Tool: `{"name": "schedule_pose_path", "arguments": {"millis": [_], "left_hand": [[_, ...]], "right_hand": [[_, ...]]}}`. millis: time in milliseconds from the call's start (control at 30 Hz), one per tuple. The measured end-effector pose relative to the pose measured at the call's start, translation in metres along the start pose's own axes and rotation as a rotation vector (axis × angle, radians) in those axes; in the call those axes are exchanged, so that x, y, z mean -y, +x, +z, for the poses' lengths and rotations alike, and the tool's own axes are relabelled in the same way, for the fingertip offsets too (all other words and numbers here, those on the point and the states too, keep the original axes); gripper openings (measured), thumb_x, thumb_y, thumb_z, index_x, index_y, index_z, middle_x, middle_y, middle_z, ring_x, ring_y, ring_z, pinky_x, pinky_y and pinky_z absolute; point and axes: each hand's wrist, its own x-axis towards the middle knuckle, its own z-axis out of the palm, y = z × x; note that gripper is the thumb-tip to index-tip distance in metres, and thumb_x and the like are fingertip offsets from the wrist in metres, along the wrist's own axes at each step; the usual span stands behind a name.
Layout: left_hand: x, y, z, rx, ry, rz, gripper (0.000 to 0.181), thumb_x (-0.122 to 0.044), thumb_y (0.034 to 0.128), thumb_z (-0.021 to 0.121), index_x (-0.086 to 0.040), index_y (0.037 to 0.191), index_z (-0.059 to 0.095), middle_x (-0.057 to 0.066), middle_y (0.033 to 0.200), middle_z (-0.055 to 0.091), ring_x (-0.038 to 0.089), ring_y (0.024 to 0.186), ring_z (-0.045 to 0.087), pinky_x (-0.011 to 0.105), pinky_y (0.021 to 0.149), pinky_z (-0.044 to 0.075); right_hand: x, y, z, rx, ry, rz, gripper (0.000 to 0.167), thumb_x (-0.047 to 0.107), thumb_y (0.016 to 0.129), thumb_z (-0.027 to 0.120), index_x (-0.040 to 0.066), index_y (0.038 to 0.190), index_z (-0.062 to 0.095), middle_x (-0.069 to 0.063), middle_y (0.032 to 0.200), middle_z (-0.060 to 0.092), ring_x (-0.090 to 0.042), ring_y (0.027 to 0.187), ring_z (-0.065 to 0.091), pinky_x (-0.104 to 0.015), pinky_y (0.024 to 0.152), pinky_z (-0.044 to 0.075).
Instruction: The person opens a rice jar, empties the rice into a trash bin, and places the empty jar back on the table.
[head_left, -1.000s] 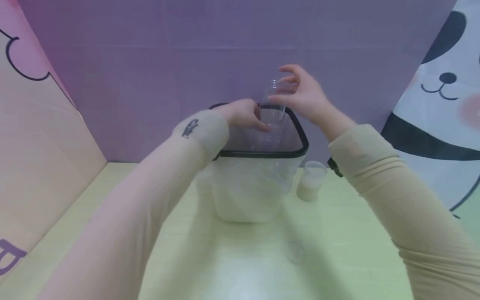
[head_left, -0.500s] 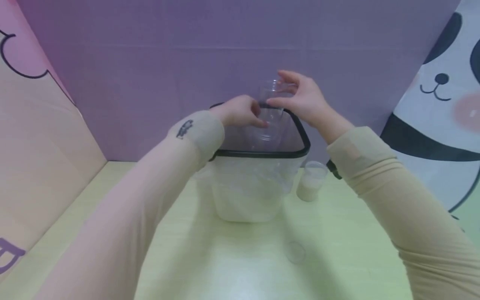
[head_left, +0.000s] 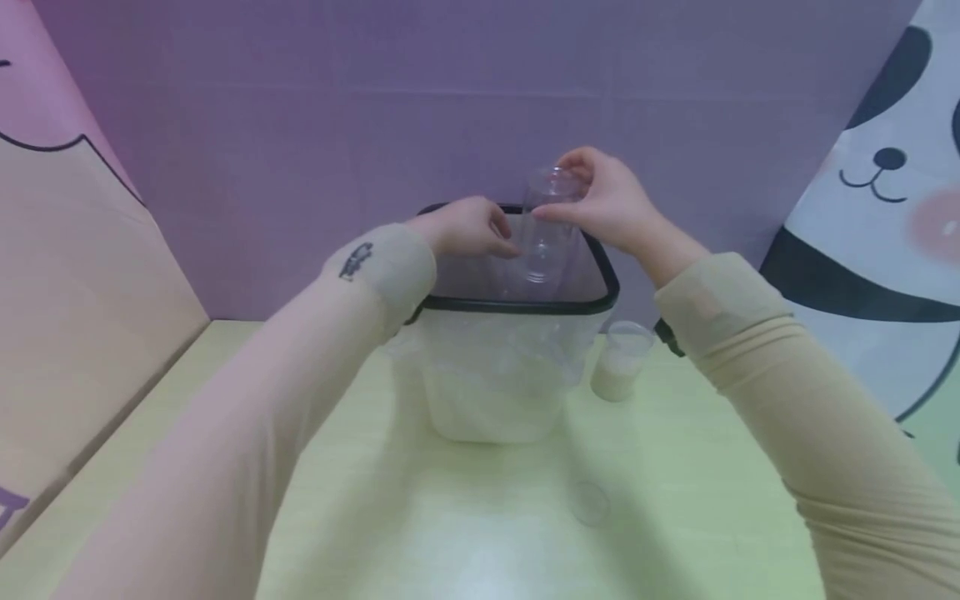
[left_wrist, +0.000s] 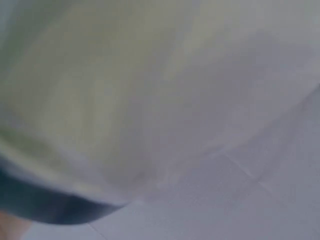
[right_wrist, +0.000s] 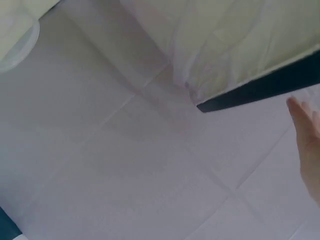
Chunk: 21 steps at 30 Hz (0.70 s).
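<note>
In the head view my right hand (head_left: pixel 611 200) grips a clear plastic jar (head_left: pixel 546 250) near its upper end, thumb in front and fingers behind. The jar stands roughly upright within the mouth of a whitish bin (head_left: pixel 491 408) with a black rim (head_left: pixel 525 307), and nothing shows inside it. My left hand (head_left: pixel 468 229) hovers over the bin's left side, fingers loosely bent, its fingertips just left of the jar. I see nothing in its grasp. The right wrist view catches only part of the right hand (right_wrist: pixel 310 145) beside the rim; the left wrist view is mostly blurred bin.
A second clear jar (head_left: pixel 617 367) with pale beige contents stands right of the bin. On the table (head_left: pixel 697 500) in front lies a clear round disc (head_left: pixel 590 504). A thin clear liner (head_left: pixel 525 346) hangs over the bin's outside. A purple wall (head_left: pixel 465 100) rises behind.
My left hand has drawn back left, away from the jar. My right hand has sunk slightly, and the jar has become more upright and lower in the bin's mouth.
</note>
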Motion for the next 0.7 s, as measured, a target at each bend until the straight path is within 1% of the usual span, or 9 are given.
{"name": "schedule_pose_path", "arguments": {"millis": [133,300,433,467,600,700], "left_hand": [[0.0010,0.0009,0.0010,0.004,-0.005,0.005,0.047,-0.031,0.0928,0.059,-0.004,0.130,0.052,0.011,0.131,0.056,0.025,0.120,0.052,0.039,0.104,0.042],[0.0009,0.0043,0.0020,0.007,0.015,0.016,0.047,-0.031,0.0926,0.059,-0.003,0.130,0.052,0.012,0.131,0.056,0.025,0.120,0.053,0.037,0.103,0.042],[0.0005,0.0063,0.0025,0.002,0.038,0.022,0.049,-0.030,0.0920,0.060,-0.002,0.131,0.051,0.013,0.132,0.056,0.024,0.121,0.052,0.036,0.104,0.042],[0.0006,0.0066,0.0026,-0.002,0.039,0.022,0.050,-0.030,0.0917,0.061,-0.002,0.131,0.051,0.013,0.132,0.056,0.024,0.121,0.052,0.035,0.104,0.042],[0.0002,0.0056,0.0039,-0.017,0.012,0.021,0.058,-0.033,0.0895,0.064,-0.003,0.135,0.046,0.013,0.133,0.055,0.024,0.121,0.052,0.036,0.104,0.043],[0.0001,0.0043,0.0053,-0.025,-0.013,0.031,0.063,-0.036,0.0878,0.066,-0.004,0.138,0.043,0.012,0.133,0.054,0.024,0.120,0.052,0.037,0.103,0.044]], "right_hand": [[-0.0031,0.0022,0.0010,-0.011,-0.045,0.026,0.069,0.030,0.081,0.075,0.004,0.135,0.041,-0.011,0.143,0.046,-0.025,0.130,0.044,-0.040,0.104,0.043],[-0.0044,0.0037,0.0040,-0.029,-0.053,0.056,0.072,0.030,0.079,0.077,0.004,0.136,0.041,-0.012,0.142,0.046,-0.026,0.128,0.046,-0.040,0.102,0.045],[-0.0050,0.0030,0.0043,-0.023,-0.015,0.063,0.073,0.031,0.079,0.077,0.004,0.137,0.041,-0.012,0.142,0.047,-0.026,0.128,0.047,-0.041,0.102,0.045],[-0.0052,0.0027,0.0040,-0.016,0.010,0.059,0.073,0.030,0.079,0.076,0.003,0.137,0.040,-0.013,0.142,0.048,-0.026,0.128,0.048,-0.041,0.102,0.045],[-0.0048,0.0012,0.0037,0.002,0.084,0.040,0.071,0.030,0.081,0.074,0.004,0.138,0.040,-0.012,0.141,0.049,-0.023,0.127,0.050,-0.040,0.101,0.046],[-0.0037,0.0002,0.0044,-0.014,0.101,0.043,0.072,0.034,0.080,0.074,0.006,0.137,0.040,-0.010,0.141,0.049,-0.022,0.127,0.049,-0.039,0.101,0.046]]}}
